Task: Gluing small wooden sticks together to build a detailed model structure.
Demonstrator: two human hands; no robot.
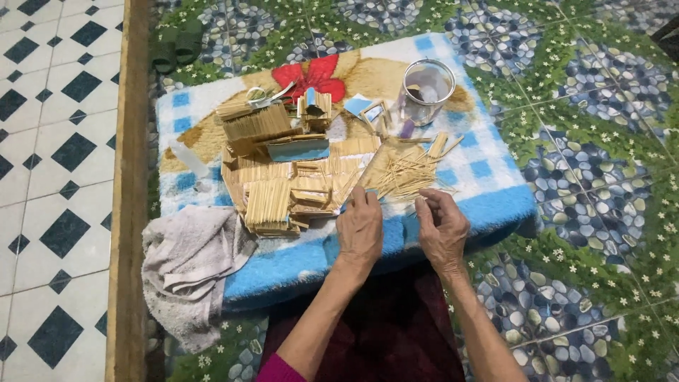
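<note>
Both hands rest palm down at the near edge of a blue checked cushion (488, 205) on the pebble-pattern floor (594, 163). The left hand (359, 228) lies with fingertips touching the near end of a loose pile of thin wooden sticks (407, 175); whether its grip holds a stick I cannot tell. The right hand (442, 230) sits just beside it, fingers curled at the edge of the same pile, its grip also unclear. Left of the sticks stand stacked bundles of flat wooden strips (272, 180). A clear jar (426, 90) stands behind the pile. A grey towel (187, 265) hangs off the cushion's near-left corner. Green slippers (177, 44) lie beyond.
</note>
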